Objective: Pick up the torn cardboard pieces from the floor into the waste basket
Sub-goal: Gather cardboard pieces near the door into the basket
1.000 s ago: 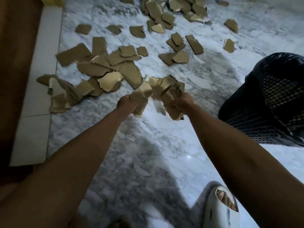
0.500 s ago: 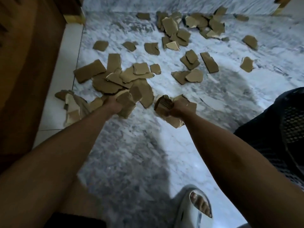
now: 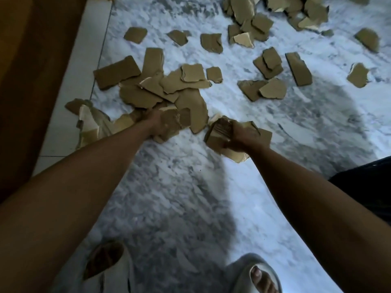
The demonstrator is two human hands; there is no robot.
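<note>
Both hands go back down to the floor for more cardboard.

The left hand has dropped low into the near left pile of torn cardboard pieces, fingers curled on a few scraps. The right hand grips a thick bundle. The waste basket has slid to the right edge, so nothing goes in yet. Many pieces lie far off.

Both arms outstretched, left hand and right hand each gripping cardboard pieces.
</note>
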